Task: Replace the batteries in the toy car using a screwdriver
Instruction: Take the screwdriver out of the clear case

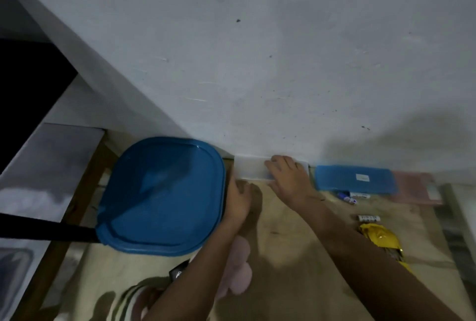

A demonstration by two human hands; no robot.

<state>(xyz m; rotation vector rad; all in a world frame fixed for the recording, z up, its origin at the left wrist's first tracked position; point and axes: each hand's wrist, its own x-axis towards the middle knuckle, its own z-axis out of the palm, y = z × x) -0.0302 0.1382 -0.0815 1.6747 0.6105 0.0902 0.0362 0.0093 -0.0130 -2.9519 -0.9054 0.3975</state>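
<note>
Batteries [368,218] near blue case [355,178]; right hand [288,179] fingers [279,159] flat on white box [249,169], left hand [238,199] perhaps loose beside lid [159,192].

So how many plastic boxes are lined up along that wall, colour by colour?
Blue: 2, the big blue tub and the flat blue box.
White: 1, the white box under the right hand.
Pink: 1, the pink box at the far right.
Total: 4.
</note>
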